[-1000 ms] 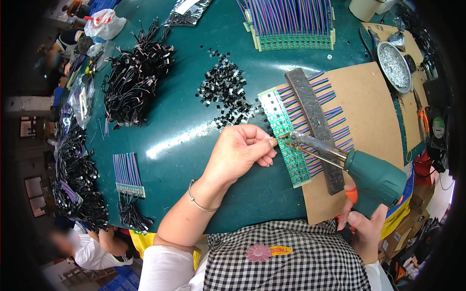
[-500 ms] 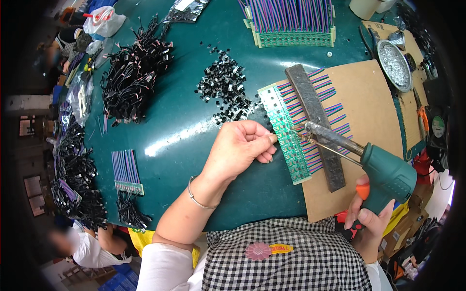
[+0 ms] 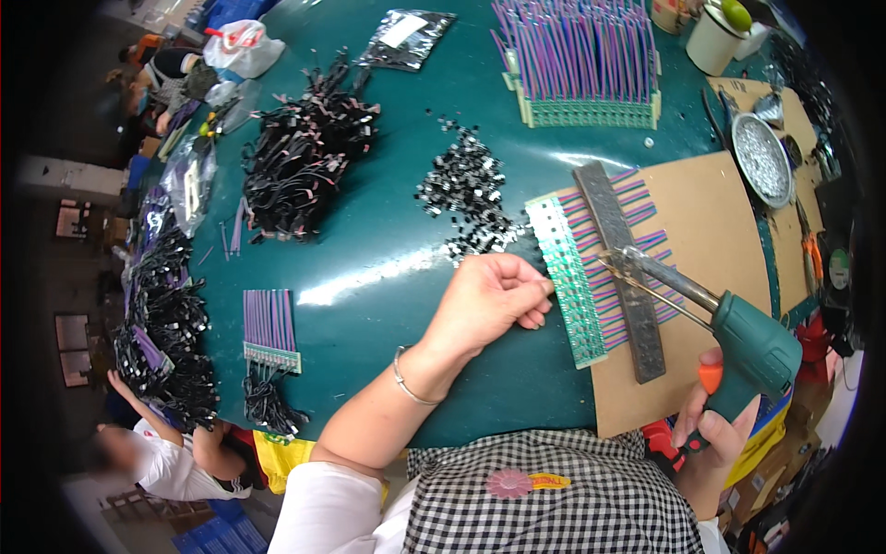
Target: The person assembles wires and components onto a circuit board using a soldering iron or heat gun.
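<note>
My left hand (image 3: 498, 300) is closed in a pinch at the left edge of a green circuit board panel (image 3: 574, 300); whatever is between its fingertips is too small to make out. In my right hand (image 3: 715, 425) is a green soldering gun (image 3: 757, 355) with an orange trigger. Its metal tip and thin feed tube point left, above the dark bar and just right of the panel. Rows of purple and blue-green wires (image 3: 637, 198) run from the panel's right side. A dark flat bar (image 3: 628, 286) lies across them on a brown cardboard sheet (image 3: 711, 222).
Small black connectors (image 3: 466, 180) are piled beyond my left hand. A black cable bundle (image 3: 309, 157) lies farther left, with a wired board (image 3: 272, 355) nearer. More wired panels (image 3: 591, 111) stand at the back. A metal dish (image 3: 761, 157) sits far right. Another person (image 3: 175, 462) is at lower left.
The whole view has shifted, so the table's things appear farther right and lower. The soldering gun's tip has drawn slightly away from the panel. My left hand keeps its pinch at the panel's edge.
</note>
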The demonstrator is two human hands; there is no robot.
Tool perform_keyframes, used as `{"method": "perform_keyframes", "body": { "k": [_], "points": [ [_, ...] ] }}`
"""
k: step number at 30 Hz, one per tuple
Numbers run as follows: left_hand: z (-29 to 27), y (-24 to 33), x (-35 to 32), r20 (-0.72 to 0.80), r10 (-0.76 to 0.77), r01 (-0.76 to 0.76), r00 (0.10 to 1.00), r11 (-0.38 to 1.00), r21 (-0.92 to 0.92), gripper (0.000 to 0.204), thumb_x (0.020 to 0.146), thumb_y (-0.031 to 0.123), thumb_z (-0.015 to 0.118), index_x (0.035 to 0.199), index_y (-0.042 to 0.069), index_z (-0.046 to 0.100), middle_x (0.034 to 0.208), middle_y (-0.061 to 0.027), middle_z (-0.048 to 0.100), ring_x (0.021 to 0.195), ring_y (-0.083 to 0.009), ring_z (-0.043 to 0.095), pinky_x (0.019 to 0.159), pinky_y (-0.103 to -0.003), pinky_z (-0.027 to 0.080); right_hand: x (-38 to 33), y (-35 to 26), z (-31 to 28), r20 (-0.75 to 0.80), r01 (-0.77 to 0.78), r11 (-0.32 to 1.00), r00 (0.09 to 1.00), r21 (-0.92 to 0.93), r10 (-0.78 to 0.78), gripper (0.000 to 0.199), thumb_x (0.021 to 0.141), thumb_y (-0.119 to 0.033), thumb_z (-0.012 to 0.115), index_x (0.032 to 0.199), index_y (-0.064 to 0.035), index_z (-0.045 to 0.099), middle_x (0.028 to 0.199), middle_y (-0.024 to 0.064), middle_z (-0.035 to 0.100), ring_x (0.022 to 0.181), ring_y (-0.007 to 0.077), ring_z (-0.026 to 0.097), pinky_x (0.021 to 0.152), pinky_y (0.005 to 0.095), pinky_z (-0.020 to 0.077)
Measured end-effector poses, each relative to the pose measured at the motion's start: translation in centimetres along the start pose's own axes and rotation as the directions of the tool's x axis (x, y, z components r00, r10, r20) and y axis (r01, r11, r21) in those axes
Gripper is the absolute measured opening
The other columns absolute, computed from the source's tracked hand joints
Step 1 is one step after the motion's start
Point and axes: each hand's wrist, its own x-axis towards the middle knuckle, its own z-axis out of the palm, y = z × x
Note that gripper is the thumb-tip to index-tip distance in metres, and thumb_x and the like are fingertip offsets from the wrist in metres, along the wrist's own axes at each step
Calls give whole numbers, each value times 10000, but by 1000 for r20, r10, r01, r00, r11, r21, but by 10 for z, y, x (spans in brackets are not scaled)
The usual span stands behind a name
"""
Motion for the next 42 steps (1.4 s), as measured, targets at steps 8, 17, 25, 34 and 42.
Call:
{"method": "perform_keyframes", "body": {
  "k": [8,17,25,34,42],
  "points": [
    [-50,22,-11,-200,294,-241,935,937,253,142,822,20,589,953,-24,621,808,-87,644,688,-117,606,614,-223,512,2,-10,-19,45,-147,989,988,25,145,704,654,-84,691,1158,166,268,1024,241,468,436,159,505,327,260,464],
    [-87,22,2,-19,567,-321,823,493,809,160,665,-23,708,806,33,659,727,4,514,584,-66,446,523,-212,389,5,-1,-15,57,-61,997,997,47,58,703,677,-76,683,1183,152,251,1115,241,416,458,166,522,337,264,480],
    [-75,21,-8,-109,542,-232,833,522,820,75,720,-11,679,752,-4,611,720,-13,576,584,-64,515,536,-205,440,5,-3,-12,22,-60,998,998,34,59,707,671,-72,681,1189,145,252,1109,238,417,478,169,534,341,262,482],
    [6,6,-29,-78,111,-113,991,994,-11,114,800,-9,613,898,-68,609,799,-112,639,672,-141,626,637,-241,535,7,-8,-2,24,-97,994,995,51,96,727,635,-46,677,1209,133,268,1115,244,443,518,174,555,373,275,497],
    [11,-1,-10,-34,121,-122,992,992,-19,143,797,-39,588,901,-5,496,797,-94,615,674,-141,625,639,-240,537,0,-4,-15,4,-120,990,993,73,120,691,635,-9,677,1194,137,297,1116,254,453,536,174,554,372,271,496]
  ]
}}
